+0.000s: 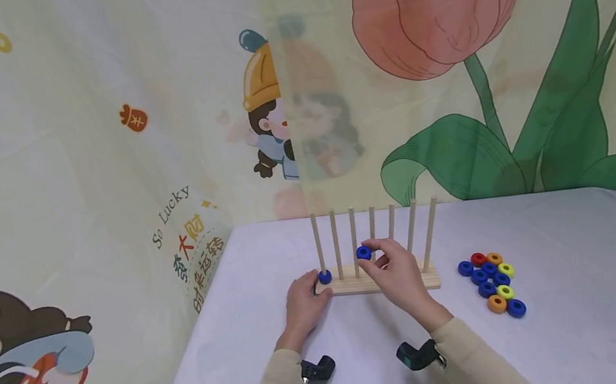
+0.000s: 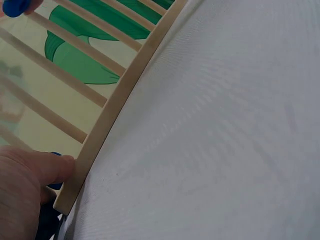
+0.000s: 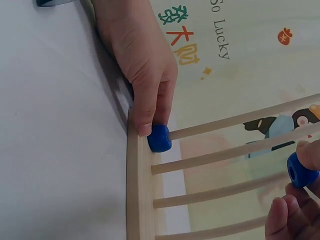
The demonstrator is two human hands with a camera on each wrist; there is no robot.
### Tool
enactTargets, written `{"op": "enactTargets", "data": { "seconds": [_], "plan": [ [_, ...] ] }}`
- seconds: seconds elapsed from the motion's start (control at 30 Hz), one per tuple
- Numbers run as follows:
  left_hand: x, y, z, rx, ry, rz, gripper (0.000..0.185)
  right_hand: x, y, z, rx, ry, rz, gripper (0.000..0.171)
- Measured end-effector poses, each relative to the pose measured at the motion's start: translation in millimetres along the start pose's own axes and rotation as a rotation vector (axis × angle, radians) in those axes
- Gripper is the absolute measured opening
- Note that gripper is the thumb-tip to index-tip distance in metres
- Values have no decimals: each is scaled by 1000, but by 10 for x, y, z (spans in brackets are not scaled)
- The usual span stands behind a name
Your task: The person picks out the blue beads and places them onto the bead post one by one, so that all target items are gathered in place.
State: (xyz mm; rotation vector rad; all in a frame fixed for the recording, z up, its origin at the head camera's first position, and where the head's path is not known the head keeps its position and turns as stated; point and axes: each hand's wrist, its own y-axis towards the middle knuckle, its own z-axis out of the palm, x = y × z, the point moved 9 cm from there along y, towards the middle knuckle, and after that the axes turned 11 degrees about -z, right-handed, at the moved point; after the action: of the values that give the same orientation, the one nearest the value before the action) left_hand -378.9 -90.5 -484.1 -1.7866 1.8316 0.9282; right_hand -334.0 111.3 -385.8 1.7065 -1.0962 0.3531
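A wooden rack (image 1: 378,283) with several upright pegs stands on the table. One blue bead (image 1: 325,277) sits at the foot of its leftmost peg, seen also in the right wrist view as a blue bead (image 3: 159,138). My left hand (image 1: 302,303) grips the left end of the base, thumb at the front edge beside that bead. Between thumb and fingertips my right hand (image 1: 400,274) pinches another blue bead (image 1: 363,253), raised in front of the middle pegs and apart from the base. Its hole shows in the right wrist view.
To the right of the rack lies a loose group of beads: a red bead (image 1: 478,259), orange beads (image 1: 497,304), yellow beads (image 1: 505,292) and several blue beads (image 1: 516,308). A white cloth covers the table (image 1: 581,312). Behind it hangs a printed curtain (image 1: 448,102).
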Motion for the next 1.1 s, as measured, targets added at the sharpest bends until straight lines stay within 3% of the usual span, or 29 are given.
{"op": "enactTargets", "data": {
  "seconds": [0.5,0.67,0.93,1.1],
  "plan": [
    [-25,17,-25,-9,4,21,54,520,350,26,-19,-21,-226,31],
    [-44,1,24,11,-3,21,54,588,450,2,-33,-45,-268,32],
    [51,-78,54,19,9,-28,56,619,499,157,-16,-34,-273,33],
    [29,-17,29,10,15,-26,55,710,602,151,-47,-33,-320,32]
  ]
}}
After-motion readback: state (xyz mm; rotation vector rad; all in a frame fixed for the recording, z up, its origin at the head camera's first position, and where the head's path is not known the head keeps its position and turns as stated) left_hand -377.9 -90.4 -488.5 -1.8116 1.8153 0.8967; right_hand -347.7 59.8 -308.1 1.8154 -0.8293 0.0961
